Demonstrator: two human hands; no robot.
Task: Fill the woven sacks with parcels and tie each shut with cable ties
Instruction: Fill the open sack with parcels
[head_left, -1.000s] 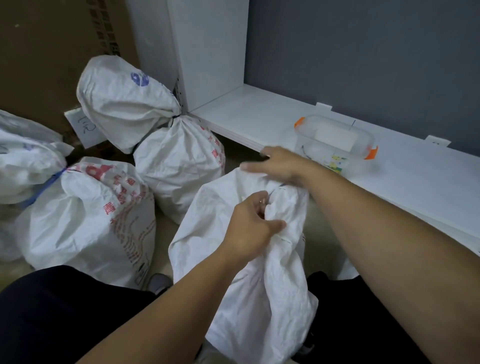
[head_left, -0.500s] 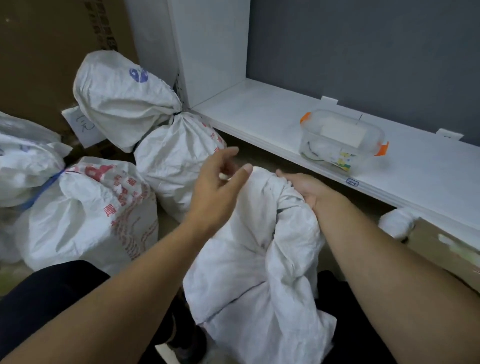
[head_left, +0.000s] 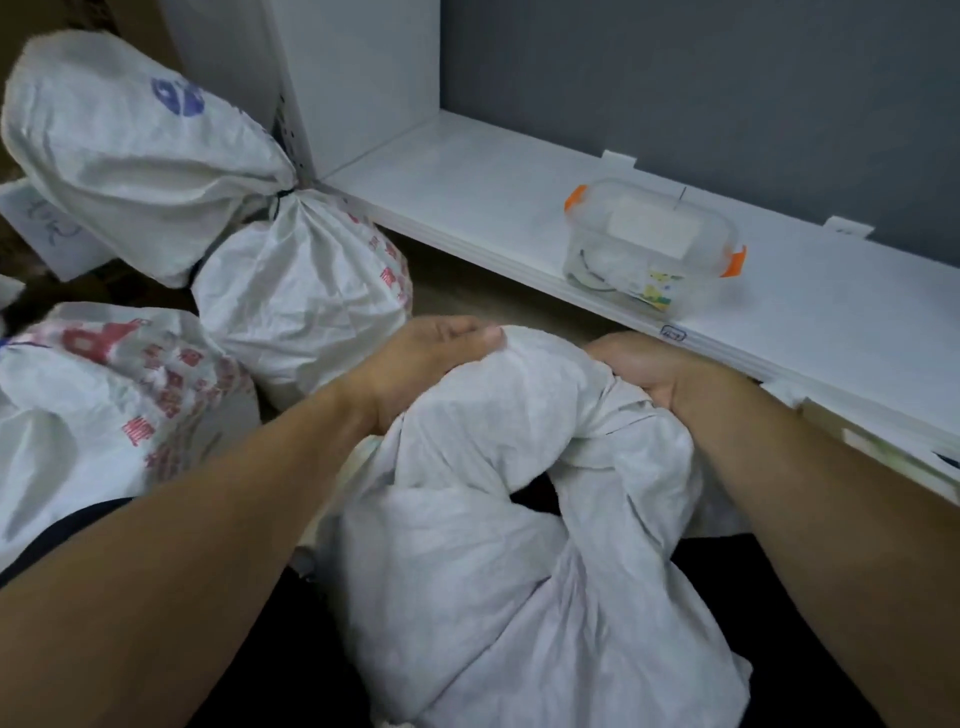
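A crumpled white woven sack (head_left: 498, 545) stands between my knees, its top folded over and bunched. My left hand (head_left: 431, 358) lies against the upper left of the bulging top, thumb and index finger stretched along the fabric. My right hand (head_left: 639, 364) grips the bunched fabric at the upper right, with its fingers curled out of sight behind the folds. No cable tie shows in either hand, and the sack's contents are hidden.
Tied sacks crowd the left: one with a blue logo (head_left: 130, 145), closed by a black tie (head_left: 278, 200), and two with red print (head_left: 301, 301) (head_left: 114, 415). A clear box with orange clips (head_left: 654, 244) sits on the white shelf (head_left: 467, 208) to the right.
My left hand, raised and open half a second ago, has come down onto the sack's top. The right hand has slid down to clutch the fabric, and the sack's top has folded lower.
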